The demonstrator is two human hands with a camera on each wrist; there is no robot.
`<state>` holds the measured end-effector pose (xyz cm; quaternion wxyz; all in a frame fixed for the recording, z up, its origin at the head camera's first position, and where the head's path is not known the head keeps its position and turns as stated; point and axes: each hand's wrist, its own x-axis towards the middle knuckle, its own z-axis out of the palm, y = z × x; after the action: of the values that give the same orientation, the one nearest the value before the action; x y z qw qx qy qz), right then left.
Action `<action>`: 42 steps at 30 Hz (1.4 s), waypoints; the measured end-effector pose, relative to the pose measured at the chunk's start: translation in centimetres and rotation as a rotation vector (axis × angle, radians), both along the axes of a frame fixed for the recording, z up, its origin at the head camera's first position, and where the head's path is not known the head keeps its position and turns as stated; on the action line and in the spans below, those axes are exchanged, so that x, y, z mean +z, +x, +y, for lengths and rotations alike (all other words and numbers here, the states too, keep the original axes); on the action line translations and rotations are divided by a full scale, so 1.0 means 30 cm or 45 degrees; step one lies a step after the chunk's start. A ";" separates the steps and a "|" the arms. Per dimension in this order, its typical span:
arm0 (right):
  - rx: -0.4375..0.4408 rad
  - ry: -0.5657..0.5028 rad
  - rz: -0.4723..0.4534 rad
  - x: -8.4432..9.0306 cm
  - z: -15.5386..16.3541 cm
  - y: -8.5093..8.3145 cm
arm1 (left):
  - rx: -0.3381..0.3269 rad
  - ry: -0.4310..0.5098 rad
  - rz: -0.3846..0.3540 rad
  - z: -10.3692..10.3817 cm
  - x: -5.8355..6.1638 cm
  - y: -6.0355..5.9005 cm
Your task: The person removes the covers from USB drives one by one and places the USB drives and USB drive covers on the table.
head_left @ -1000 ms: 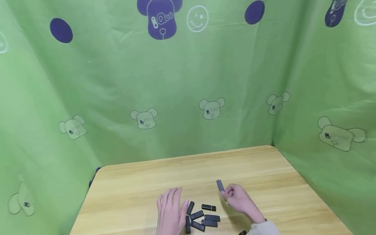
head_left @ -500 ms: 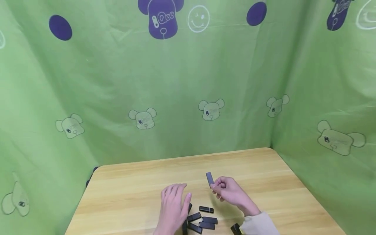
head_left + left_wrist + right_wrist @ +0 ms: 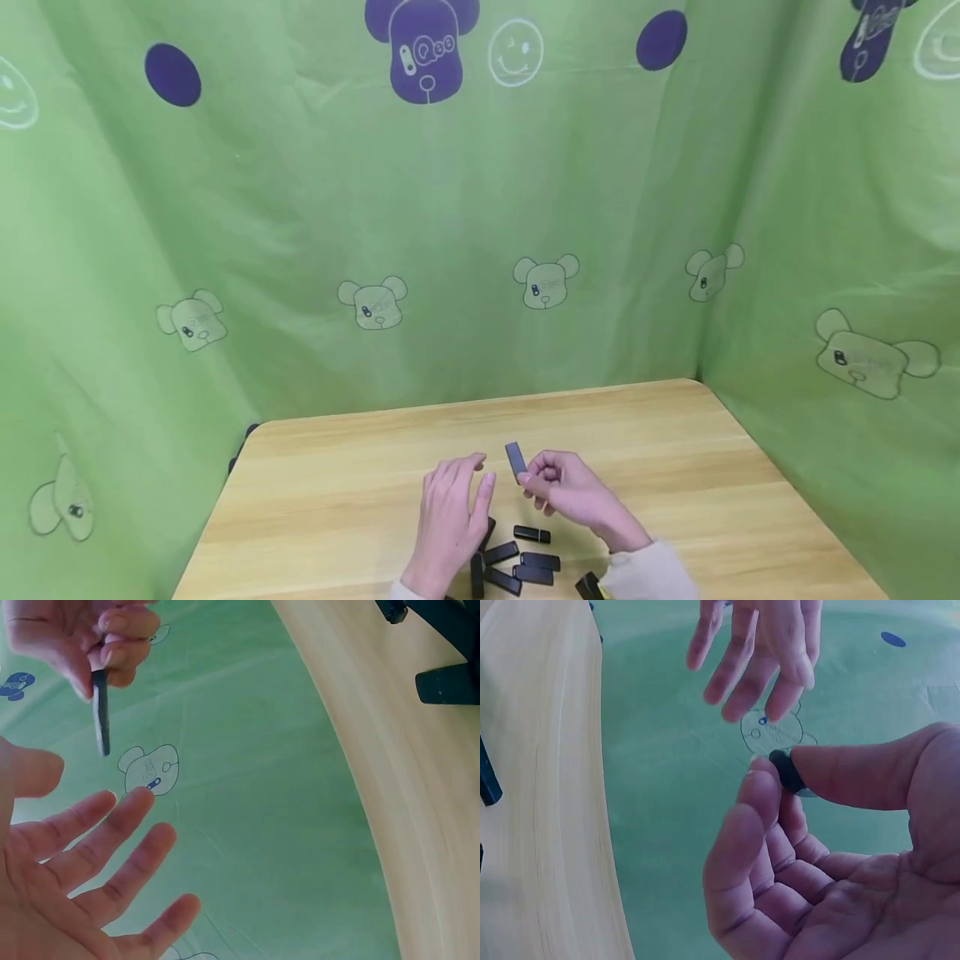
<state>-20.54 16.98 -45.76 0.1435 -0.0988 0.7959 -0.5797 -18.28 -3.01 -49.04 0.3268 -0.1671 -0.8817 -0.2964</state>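
My right hand (image 3: 558,487) pinches a small black bar (image 3: 515,460) between thumb and forefinger and holds it upright above the wooden table (image 3: 337,492). The left wrist view shows the same black bar (image 3: 100,712) hanging from the right hand's fingertips (image 3: 112,652). In the right wrist view only its end (image 3: 784,769) shows between thumb and finger. My left hand (image 3: 453,517) hovers close to the left of the bar, fingers straight and spread, holding nothing. Several more black bars (image 3: 517,562) lie scattered on the table just below both hands.
Green printed cloth (image 3: 450,250) hangs on all sides behind and beside the table. One more black piece (image 3: 588,586) lies at the lower edge by my right sleeve (image 3: 648,575). Bare wood stretches toward the table's far edge and right side.
My right hand has carried the black bar leftward, toward the left hand. The left hand has lifted off the table and turned its fingers toward the bar.
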 end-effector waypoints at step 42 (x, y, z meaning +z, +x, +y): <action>0.196 -0.096 0.072 -0.072 -0.140 0.019 | -0.146 0.873 -0.682 -0.014 -0.015 -0.006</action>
<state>-19.97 12.79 -47.91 0.1612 -0.1812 0.7675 -0.5934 -18.47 -3.44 -49.48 0.1064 -0.0148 -0.7753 -0.6223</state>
